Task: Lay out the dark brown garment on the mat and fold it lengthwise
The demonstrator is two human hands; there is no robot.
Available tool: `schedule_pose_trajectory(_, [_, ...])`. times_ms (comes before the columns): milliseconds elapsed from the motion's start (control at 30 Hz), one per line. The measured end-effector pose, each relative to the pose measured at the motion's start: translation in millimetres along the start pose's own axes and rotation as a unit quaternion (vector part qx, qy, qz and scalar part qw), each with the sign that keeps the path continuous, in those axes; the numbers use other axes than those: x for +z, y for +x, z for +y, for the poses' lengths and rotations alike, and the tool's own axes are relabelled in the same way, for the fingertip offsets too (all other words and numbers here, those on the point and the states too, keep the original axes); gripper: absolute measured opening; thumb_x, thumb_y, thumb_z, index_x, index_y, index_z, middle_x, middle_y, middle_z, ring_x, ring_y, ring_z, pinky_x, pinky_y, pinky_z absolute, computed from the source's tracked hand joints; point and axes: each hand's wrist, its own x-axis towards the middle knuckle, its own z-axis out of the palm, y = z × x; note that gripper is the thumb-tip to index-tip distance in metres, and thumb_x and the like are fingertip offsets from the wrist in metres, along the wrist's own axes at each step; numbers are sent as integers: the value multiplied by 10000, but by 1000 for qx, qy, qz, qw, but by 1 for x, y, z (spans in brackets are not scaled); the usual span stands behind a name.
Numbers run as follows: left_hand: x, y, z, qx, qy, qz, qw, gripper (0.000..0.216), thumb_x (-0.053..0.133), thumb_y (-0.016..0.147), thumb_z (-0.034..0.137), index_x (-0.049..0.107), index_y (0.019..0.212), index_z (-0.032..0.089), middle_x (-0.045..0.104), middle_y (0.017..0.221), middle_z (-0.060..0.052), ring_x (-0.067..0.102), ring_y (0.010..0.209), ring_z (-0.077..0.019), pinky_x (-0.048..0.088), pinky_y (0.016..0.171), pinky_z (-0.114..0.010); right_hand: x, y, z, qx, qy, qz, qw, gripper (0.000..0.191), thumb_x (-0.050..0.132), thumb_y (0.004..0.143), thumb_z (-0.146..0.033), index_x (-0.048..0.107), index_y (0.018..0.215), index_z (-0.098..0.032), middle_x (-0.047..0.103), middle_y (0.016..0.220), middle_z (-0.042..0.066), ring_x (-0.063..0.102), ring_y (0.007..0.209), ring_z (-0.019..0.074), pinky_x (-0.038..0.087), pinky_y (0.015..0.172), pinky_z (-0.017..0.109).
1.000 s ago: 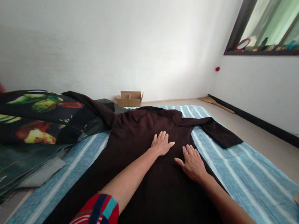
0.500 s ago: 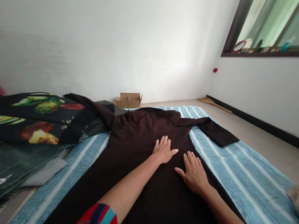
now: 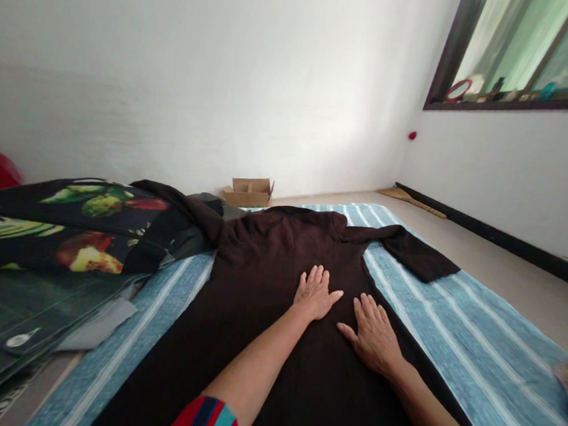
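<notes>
Your L hand [image 3: 317, 295] & R hand [image 3: 375, 332], grips released, lie palm-flat on the brown garment [image 3: 269, 265], spread along the centre of the striped mat [image 3: 454, 323]. Vs. 1 s ago, both are nearer its near edge, smoothing the cloth.

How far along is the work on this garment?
Done: the brown garment lies spread on the striped blue mat. In hand: left hand and right hand press flat on its middle. Remaining: nothing looks folded; one sleeve lies outstretched, the other drapes over the printed fabric pile.

Soft daylight from the window [image 3: 530, 52] at right, bright glare on the wall [image 3: 347, 125], wide-angle edge stretch.
</notes>
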Motion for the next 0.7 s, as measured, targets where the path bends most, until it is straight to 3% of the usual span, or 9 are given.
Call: schedule_pose_trajectory(700, [-2, 2, 1, -4, 2, -4, 1000, 774, 142, 870, 631, 224, 1452, 127, 139, 1539, -101, 58, 1416, -236, 111, 1124, -480, -11, -35, -3, 38, -2, 6, 999, 866, 237, 855, -700, 333, 1412, -44, 244, 1484, 189, 159, 1388, 297, 121, 1110, 447])
